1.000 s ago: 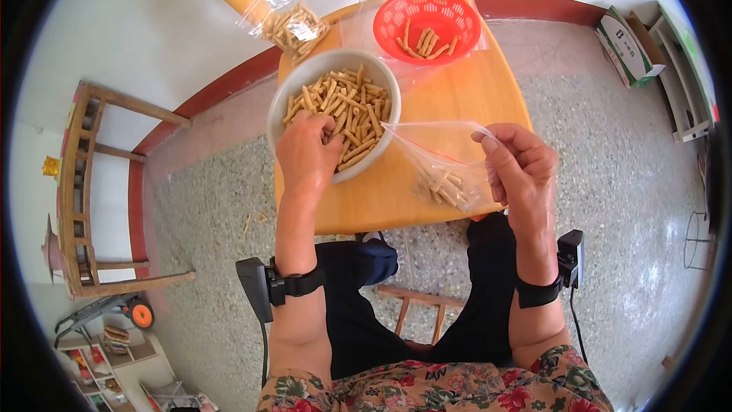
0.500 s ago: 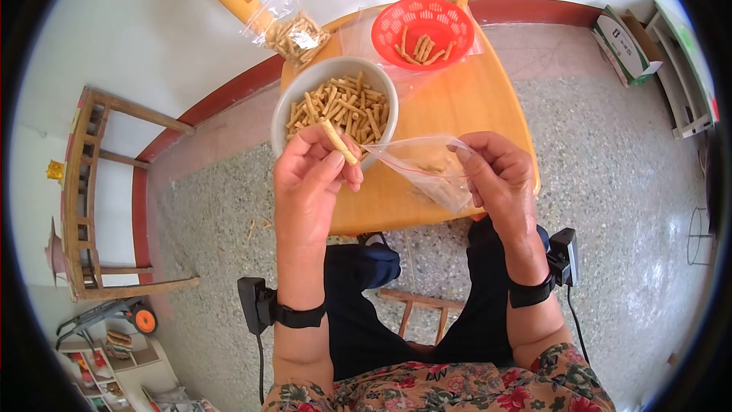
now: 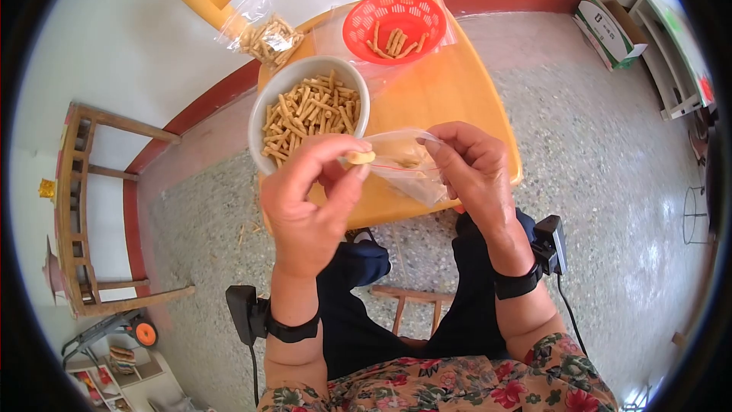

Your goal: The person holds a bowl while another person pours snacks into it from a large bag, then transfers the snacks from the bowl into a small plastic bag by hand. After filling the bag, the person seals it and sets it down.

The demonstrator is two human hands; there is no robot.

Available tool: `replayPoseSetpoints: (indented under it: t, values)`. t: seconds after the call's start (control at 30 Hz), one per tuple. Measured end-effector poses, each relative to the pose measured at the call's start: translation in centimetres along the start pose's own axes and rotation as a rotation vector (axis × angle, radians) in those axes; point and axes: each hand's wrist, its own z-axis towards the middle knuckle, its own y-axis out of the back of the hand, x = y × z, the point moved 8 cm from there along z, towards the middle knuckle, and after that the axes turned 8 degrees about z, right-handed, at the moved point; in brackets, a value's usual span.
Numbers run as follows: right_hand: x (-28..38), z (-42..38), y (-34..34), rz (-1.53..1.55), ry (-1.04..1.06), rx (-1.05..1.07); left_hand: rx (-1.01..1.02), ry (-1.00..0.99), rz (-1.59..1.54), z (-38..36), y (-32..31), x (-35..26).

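My left hand (image 3: 307,202) pinches a short pale-tan stick (image 3: 361,158) between thumb and fingers, its end pointing toward the bag's mouth. On the other side, my right hand (image 3: 476,172) grips the edge of a clear zip bag (image 3: 415,183) with a red seal line. Some tan content shows through the bag's plastic. Just beyond my left hand stands a grey-white bowl (image 3: 363,95) heaped with many similar tan sticks (image 3: 309,111). Bag and hands are over the front part of a wooden chair seat (image 3: 465,107).
A red perforated basket (image 3: 358,11) with several sticks sits at the seat's back, on clear plastic. Left of it leans a filled clear bag (image 3: 271,38). A wooden frame (image 3: 84,206) stands at the left wall, a cardboard box (image 3: 606,34) at the far right. Bits lie on the floor.
My left hand has turned, so the stick now points endwise to the bag, closer to its opening. My right hand keeps its hold on the bag. The whole view has shifted slightly.
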Motion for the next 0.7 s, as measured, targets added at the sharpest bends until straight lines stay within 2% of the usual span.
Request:
replayPoseSetpoints:
  t: [0.07, 0.1, 0.13, 0.2, 0.4, 0.47, 0.53, 0.6, 0.67, 0.7]
  values:
    - [0.0, 0.0, 0.0, 0.007, -0.016, -0.004, 0.05, -0.195, 0.429, 0.0, -1.5, -1.9]
    - [0.0, 0.0, 0.0, 0.015, -0.03, -0.003, 0.043, -0.291, 0.439, 0.2, -2.2, -2.3]
    - [0.0, 0.0, 0.0, 0.014, -0.032, -0.005, 0.045, -0.29, 0.437, 0.4, -2.3, -2.0]
    - [-0.1, 0.0, 0.1, 0.013, -0.034, -0.006, 0.12, -0.399, 0.623, 0.4, -3.5, -1.9]
    - [0.1, 0.0, 0.1, 0.036, -0.024, -0.005, -0.001, -0.321, 0.53, 0.2, -1.5, -1.2]
    - [0.0, 0.0, 0.1, 0.032, -0.027, -0.007, -0.129, -0.206, 0.474, 0.2, 0.3, -0.1]
    - [0.1, 0.0, 0.0, 0.031, -0.024, -0.002, -0.104, -0.186, 0.47, 0.1, 0.7, 1.2]
    - [0.0, 0.0, 0.0, 0.026, -0.033, -0.017, -0.167, -0.094, 0.38, -0.1, 1.0, 2.4]
    - [0.0, 0.0, -0.1, 0.037, -0.032, -0.007, -0.146, -0.108, 0.404, -0.1, 1.1, 2.7]
    - [-0.1, 0.0, -0.1, 0.04, -0.04, -0.01, -0.116, -0.049, 0.352, 0.0, 0.8, 3.2]
